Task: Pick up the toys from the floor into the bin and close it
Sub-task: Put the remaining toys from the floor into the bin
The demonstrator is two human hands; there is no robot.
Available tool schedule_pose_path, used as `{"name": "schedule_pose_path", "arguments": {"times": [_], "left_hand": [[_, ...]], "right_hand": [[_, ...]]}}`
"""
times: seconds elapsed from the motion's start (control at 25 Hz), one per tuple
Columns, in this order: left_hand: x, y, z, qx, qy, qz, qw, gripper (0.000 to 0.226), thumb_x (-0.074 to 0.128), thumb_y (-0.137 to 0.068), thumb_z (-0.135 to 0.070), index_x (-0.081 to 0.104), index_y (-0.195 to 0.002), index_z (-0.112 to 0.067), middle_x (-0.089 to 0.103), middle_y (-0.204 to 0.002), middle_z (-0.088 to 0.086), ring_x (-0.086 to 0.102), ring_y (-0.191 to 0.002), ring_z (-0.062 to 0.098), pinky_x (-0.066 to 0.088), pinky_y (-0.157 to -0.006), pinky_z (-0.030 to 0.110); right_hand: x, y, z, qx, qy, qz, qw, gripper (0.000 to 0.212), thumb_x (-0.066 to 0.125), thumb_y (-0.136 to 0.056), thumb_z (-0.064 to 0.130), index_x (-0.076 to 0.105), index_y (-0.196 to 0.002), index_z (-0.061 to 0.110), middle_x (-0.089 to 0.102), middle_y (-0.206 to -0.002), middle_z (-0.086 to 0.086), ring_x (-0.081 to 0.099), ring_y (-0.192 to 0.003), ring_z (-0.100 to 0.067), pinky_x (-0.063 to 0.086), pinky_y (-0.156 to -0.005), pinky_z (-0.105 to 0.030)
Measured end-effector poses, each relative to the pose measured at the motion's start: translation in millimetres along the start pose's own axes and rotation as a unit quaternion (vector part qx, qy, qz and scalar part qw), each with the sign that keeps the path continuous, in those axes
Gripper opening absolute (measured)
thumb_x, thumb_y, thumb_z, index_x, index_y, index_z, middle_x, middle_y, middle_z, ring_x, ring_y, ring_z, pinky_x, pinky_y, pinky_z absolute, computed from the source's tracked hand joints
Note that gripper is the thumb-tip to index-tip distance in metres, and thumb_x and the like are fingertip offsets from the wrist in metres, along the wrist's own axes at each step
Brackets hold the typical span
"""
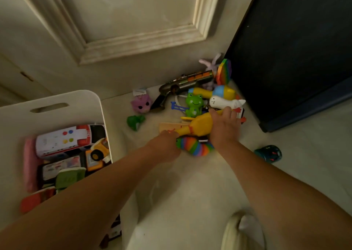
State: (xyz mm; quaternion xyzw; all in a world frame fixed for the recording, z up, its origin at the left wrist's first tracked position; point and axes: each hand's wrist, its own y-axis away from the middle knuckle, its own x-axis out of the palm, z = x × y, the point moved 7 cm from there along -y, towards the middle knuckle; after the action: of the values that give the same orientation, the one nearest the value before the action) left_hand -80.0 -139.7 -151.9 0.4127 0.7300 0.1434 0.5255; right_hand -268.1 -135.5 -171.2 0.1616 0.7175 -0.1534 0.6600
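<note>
Right hand [224,127] lay palm-down on fat end of yellow rubber chicken [198,126], fingers draped over it, grip closed on body; left hand [165,147] curled at chicken's narrow neck end, whether it gripped anything could not be told; rainbow slug toy [196,147] lay between wrists, just below chicken; green frog [194,103] and white figure [224,103] just beyond right fingertips; dark toy car [268,153] well right of right wrist; white bin [57,105] open, left of left forearm, toys inside.
</note>
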Motion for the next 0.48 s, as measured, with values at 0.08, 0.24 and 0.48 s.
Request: {"name": "schedule_pose_path", "arguments": {"times": [0.08, 0.24, 0.48], "left_hand": [[1, 2, 3, -0.006, 0.017, 0.003, 1.0, 0.053, 0.052, -0.097, -0.024, 0.036, -0.146, -0.011, 0.04, -0.147, 0.016, 0.042, -0.134, 0.027, 0.028, -0.101, 0.023], [0, 10, 15, -0.083, 0.355, 0.0, 0.931, 0.049, 0.06, -0.092, -0.039, 0.048, -0.134, -0.018, 0.056, -0.133, 0.002, 0.055, -0.118, 0.021, 0.043, -0.097, 0.035], [-30, 29, 53, -0.161, 0.555, -0.181, 0.796, 0.035, 0.075, -0.079, -0.035, 0.058, -0.103, -0.016, 0.067, -0.09, 0.003, 0.063, -0.076, 0.016, 0.05, -0.063, 0.028]], "right_hand": [[-13, 1, 0, -0.014, 0.025, -0.066, 0.997, 0.031, 0.073, -0.072, 0.018, 0.065, -0.102, 0.019, 0.055, -0.1, -0.014, 0.054, -0.096, -0.035, 0.044, -0.086, -0.044], [-29, 28, 10, 0.038, -0.177, 0.009, 0.983, 0.062, 0.077, -0.063, 0.053, 0.051, -0.099, 0.009, 0.057, -0.1, -0.012, 0.058, -0.093, -0.032, 0.047, -0.078, -0.04], [-41, 82, 89, -0.121, -0.404, 0.11, 0.9, 0.045, 0.037, -0.087, 0.055, 0.058, -0.094, 0.017, 0.058, -0.094, -0.002, 0.053, -0.092, -0.021, 0.045, -0.08, -0.04]]}}
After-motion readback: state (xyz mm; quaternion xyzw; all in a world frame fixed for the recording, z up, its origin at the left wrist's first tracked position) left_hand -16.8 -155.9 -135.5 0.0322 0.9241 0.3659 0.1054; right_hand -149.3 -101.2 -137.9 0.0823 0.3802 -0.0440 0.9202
